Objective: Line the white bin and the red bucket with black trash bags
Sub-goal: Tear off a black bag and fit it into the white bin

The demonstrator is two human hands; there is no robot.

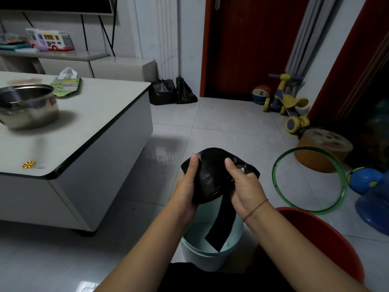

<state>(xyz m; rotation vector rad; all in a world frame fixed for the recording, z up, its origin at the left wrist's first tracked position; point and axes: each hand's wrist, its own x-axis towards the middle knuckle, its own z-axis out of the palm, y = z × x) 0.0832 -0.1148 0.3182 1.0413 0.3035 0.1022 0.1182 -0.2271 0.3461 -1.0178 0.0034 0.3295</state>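
Both hands hold a bundle of black trash bags (212, 173) above the white bin (197, 255). My left hand (187, 184) grips its left side, thumb up on the front. My right hand (244, 186) grips its right side. A flat folded strip of black bag (223, 224) hangs from the bundle down into the bin's mouth. The bin stands on the floor between my forearms. The red bucket (328, 234) sits on the floor at the lower right, partly behind my right forearm.
A white low table (88, 131) with a steel bowl (29, 106) stands to the left. A green hoop (309, 180), an orange stool (324, 150), a blue toy (370, 192) and a ride-on toy (288, 104) crowd the right. Two filled black bags (172, 91) lean by the far wall.
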